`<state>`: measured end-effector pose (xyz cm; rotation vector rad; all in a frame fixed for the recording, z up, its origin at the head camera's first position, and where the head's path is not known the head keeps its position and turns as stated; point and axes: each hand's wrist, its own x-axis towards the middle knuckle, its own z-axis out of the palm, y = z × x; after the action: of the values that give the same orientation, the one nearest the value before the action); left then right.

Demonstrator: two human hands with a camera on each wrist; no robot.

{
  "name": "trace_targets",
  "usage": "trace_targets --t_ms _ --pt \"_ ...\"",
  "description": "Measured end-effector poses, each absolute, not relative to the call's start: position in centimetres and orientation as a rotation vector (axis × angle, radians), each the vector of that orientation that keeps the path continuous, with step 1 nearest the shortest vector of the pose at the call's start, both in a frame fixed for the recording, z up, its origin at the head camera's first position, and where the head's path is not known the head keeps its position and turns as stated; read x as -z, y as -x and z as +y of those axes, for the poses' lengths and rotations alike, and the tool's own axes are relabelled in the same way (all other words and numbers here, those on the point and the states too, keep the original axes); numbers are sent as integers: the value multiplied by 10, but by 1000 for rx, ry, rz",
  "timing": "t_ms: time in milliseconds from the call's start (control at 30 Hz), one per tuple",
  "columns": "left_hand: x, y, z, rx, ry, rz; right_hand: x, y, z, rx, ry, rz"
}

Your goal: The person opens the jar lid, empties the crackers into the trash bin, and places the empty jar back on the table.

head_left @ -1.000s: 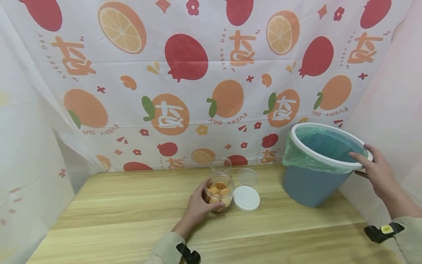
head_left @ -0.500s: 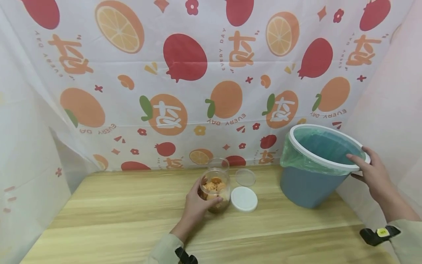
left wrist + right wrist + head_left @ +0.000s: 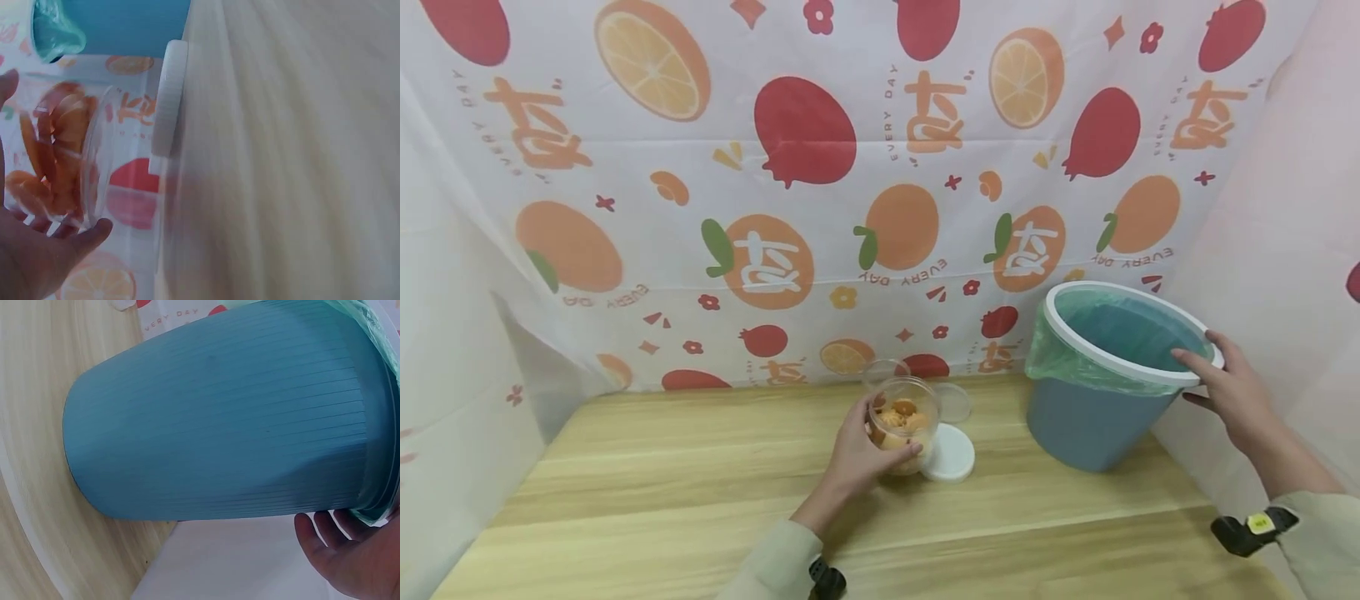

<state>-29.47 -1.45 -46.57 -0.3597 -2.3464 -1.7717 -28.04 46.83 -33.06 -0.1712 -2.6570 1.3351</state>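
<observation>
My left hand [image 3: 855, 452] holds a clear round jar [image 3: 94, 150] around its side, thumb in front. Orange-brown cookies [image 3: 901, 415] lie inside it. In the left wrist view the jar hangs a little above the table. A white round lid [image 3: 953, 455] lies flat just to its right. My right hand [image 3: 1236, 396] grips the white rim [image 3: 1131, 364] of a blue trash bin [image 3: 225, 425] at its right side, thumb over the top and fingers beneath. A green bag [image 3: 1045, 354] lines the bin and folds over its edge.
Behind the white lid lies a clear thin disc [image 3: 955, 403]. Another clear round piece [image 3: 886, 368] stands behind the jar, partly hidden. The wooden table [image 3: 700, 467] ends at a fruit-print cloth [image 3: 835, 267] behind and pale cloth at both sides.
The jar has risen off the table in my left hand and moved right, now partly covering the white lid. The right hand stays on the bin's rim. The head view has shifted slightly.
</observation>
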Motion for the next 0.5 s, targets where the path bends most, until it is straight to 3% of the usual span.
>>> trace_targets --t_ms 500 --pt "448 308 18 1950 417 -2285 331 282 463 -1368 175 -2633"
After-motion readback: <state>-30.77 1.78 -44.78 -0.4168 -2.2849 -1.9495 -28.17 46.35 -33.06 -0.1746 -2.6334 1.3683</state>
